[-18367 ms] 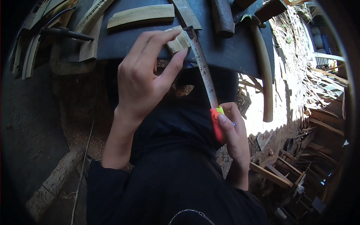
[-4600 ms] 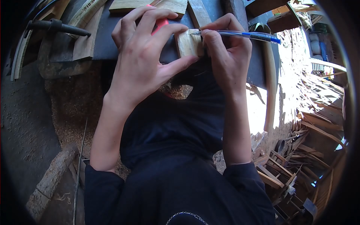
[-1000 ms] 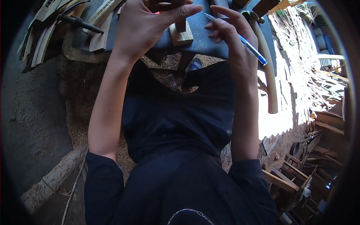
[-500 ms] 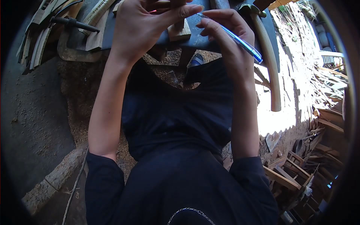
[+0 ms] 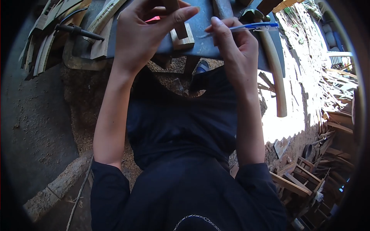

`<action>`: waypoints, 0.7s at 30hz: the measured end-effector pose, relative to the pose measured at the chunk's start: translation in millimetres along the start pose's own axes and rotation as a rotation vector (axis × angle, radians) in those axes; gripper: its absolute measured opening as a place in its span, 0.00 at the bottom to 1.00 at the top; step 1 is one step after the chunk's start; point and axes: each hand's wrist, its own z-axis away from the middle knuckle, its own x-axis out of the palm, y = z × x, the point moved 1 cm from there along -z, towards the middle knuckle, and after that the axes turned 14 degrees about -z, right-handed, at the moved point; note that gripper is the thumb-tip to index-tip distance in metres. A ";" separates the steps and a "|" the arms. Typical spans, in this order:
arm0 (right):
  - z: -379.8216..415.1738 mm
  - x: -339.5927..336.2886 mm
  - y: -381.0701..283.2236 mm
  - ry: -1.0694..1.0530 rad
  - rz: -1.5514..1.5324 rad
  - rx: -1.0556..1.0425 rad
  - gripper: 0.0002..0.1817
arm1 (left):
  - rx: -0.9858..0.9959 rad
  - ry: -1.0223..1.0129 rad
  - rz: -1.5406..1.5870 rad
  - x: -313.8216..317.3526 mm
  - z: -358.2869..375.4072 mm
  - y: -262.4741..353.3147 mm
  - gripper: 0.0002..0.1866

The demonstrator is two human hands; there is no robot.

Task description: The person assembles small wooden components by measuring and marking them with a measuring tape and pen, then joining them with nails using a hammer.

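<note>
At the top of the view my left hand [image 5: 142,34] is closed around a narrow wooden piece [image 5: 178,27], its thumb stretched along the near side. Something red shows between its fingers. Below that piece, at the bench edge, lies a pale wooden block [image 5: 185,41], which the piece overlaps in this view. To the right, my right hand [image 5: 241,50] pinches a clear and blue pen [image 5: 250,26] between thumb and fingers. The pen lies nearly level across the hand, its thin tip toward the left, apart from the wood.
A dark bench [image 5: 204,46] carries a screw clamp [image 5: 79,31] and wood strips [image 5: 46,42] on the left. A hammer's wooden handle [image 5: 275,73] juts past the bench's right edge. Scrap wood [image 5: 304,175] is heaped at lower right; a log [image 5: 58,184] lies lower left.
My right hand has drawn back from the wooden piece, and the pen has swung from a steep slant to nearly level. My left hand still holds the piece, shifted slightly left.
</note>
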 end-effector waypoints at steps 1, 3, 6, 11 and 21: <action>0.7 0.0 -0.1 0.048 0.043 0.004 0.26 | -0.019 0.051 -0.012 -1.7 -5.5 4.4 0.21; -0.1 -2.4 -10.9 0.019 0.162 0.068 0.28 | -0.031 0.138 -0.170 -4.5 -15.1 28.5 0.22; -4.6 -3.3 -16.6 -0.025 0.277 0.051 0.23 | 0.022 -0.005 -0.593 -16.3 -41.7 5.8 0.40; -4.8 -0.2 -24.5 -0.028 0.261 0.077 0.21 | 0.056 0.134 -0.894 -8.4 -46.0 -17.9 0.49; -8.8 3.3 -17.9 -0.095 0.525 0.035 0.18 | -0.012 0.261 -0.415 -35.6 -1.5 11.3 0.22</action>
